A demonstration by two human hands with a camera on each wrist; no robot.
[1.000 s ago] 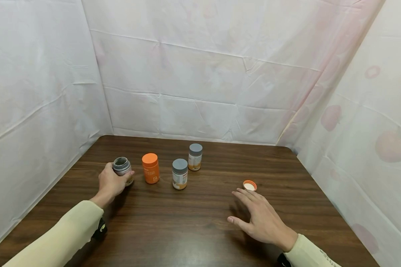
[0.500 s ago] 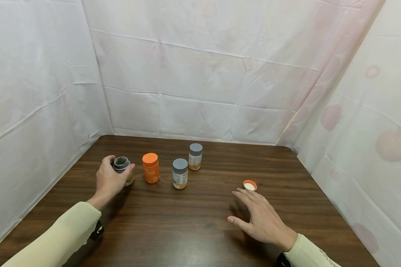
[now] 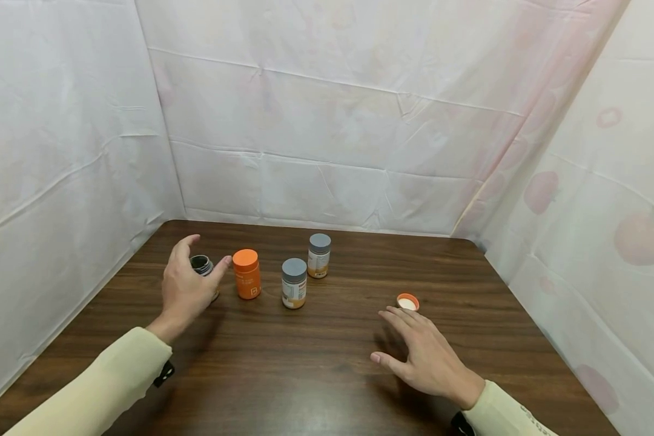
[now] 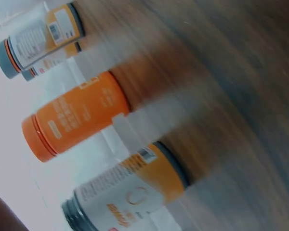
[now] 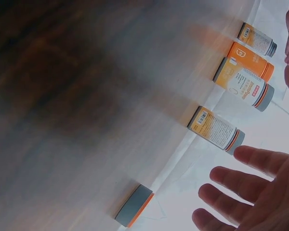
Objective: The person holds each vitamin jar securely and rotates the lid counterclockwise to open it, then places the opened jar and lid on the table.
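Observation:
My left hand point(image 3: 188, 290) is lifted just above an uncapped jar point(image 3: 200, 264), thumb and fingers spread apart and holding nothing. In the left wrist view this jar point(image 4: 130, 192) stands upright, its dark threaded neck bare and its label white and orange. An orange jar point(image 3: 247, 277) with an orange lid is just to the right of that hand. My right hand point(image 3: 427, 357), its fingers extended, hovers over the table near a loose lid point(image 3: 407, 301). The lid lies upturned, showing a white inside; the right wrist view shows its grey side and orange rim point(image 5: 135, 207).
Two grey-lidded jars stand mid-table, a nearer one point(image 3: 293, 284) and a farther one point(image 3: 318, 257). The dark wood table point(image 3: 283, 375) is enclosed by pale hanging sheets point(image 3: 327, 121) at the back and sides.
My left hand has let go of the uncapped jar and risen above it, its fingers opening wider. The jar remains standing. My right hand and the lid have not moved.

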